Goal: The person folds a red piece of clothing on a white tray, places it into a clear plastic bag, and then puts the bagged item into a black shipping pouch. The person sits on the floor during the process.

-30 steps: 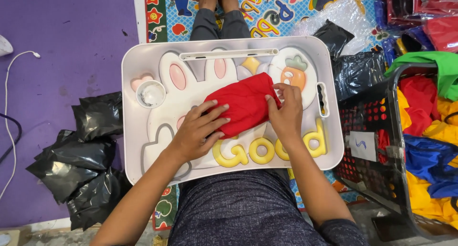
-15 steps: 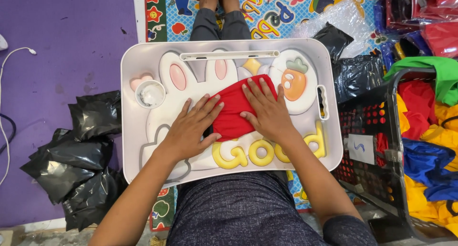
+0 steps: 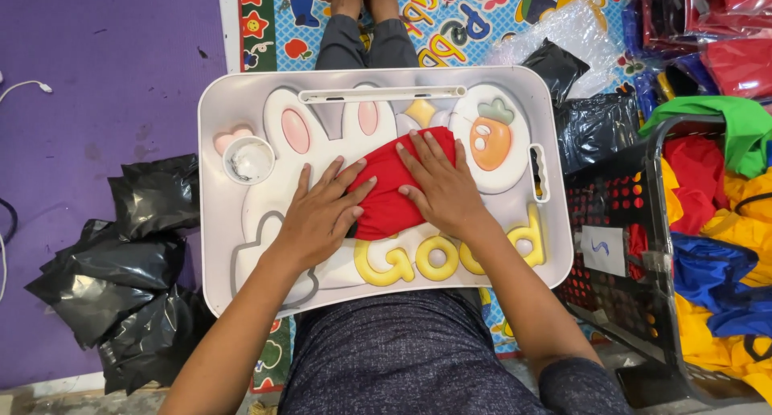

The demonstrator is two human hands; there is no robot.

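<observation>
A folded red cloth lies in the middle of a white lap tray with raised rabbit, carrot and yellow letter shapes. My left hand rests flat on the cloth's left edge, fingers spread. My right hand lies flat on its right half, fingers pointing up and left. Both palms press down on the cloth; neither hand grips it. The tray sits across my lap.
Black plastic bags lie on the purple mat at left. A black crate at right holds red, yellow, blue and green cloths. More dark bags and clear wrap lie at upper right. A round cup recess is in the tray's left part.
My right hand slid from the cloth's right edge onto its top. The cloth went from a loose spread to a smaller folded bundle under both flat hands.
</observation>
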